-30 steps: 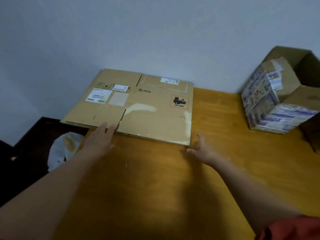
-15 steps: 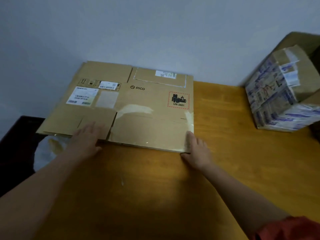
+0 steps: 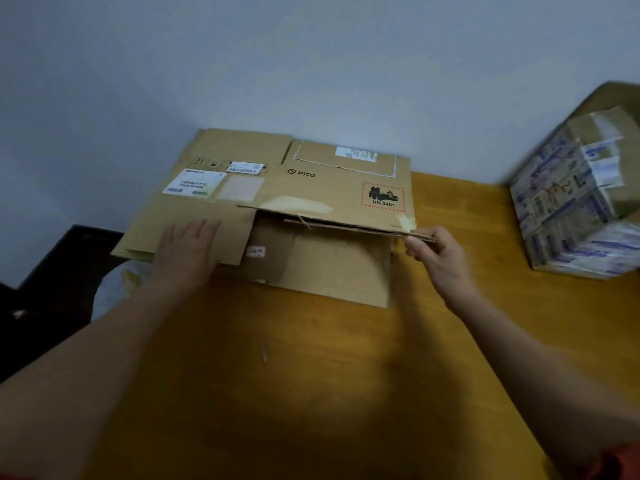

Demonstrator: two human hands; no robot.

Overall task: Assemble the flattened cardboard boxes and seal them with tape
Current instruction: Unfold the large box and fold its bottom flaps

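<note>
A flattened brown cardboard box with white labels and a red UN 3481 mark lies at the back of the wooden table, against the wall. My right hand pinches the near right corner of its top layer and holds that edge lifted off the layer beneath. A second flat cardboard sheet shows underneath the raised edge. My left hand lies flat, fingers straight, on the box's near left flap.
An assembled cardboard box wrapped in printed tape stands at the table's right edge. Left of the table is a dark surface with a white bag lying below the box's overhanging corner.
My right hand went from resting at the box's near right corner to pinching it and raising the top layer. My left hand slid forward onto the left flap.
</note>
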